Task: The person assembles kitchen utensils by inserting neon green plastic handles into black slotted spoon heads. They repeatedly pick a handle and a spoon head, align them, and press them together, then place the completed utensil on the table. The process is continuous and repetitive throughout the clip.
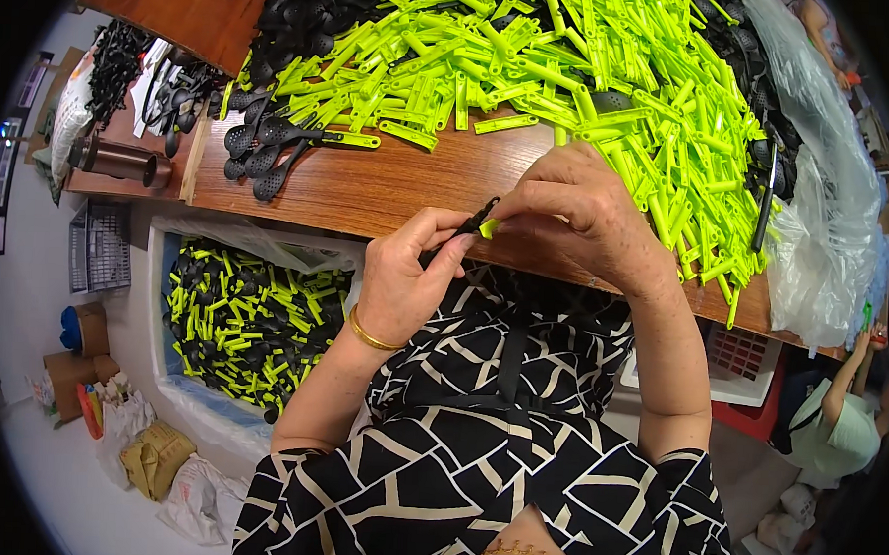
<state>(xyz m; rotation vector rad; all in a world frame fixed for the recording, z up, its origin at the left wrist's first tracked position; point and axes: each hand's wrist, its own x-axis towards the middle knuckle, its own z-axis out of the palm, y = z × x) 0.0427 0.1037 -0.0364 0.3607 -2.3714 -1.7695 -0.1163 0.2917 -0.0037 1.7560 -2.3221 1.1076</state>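
Head view: two-handed hold at the near edge of the worktop (389, 181). The left grip (405, 271) is clamped on a black stick (477, 221); the right grip (576, 209) closes its fingertips on a green piece (488, 229), mostly hidden, just beside the stick. Beyond the right grip lies a heap of green handles (702, 165); beyond and left of the left grip, black slotted spoons (262, 160); lower left of it, a bin (156, 295). Likely fault: a loosened fingertip pinch could let either part twist or drop past the edge. Pose: left thumb lies along the stick; the right hand arches, fingers curled toward the left grip.
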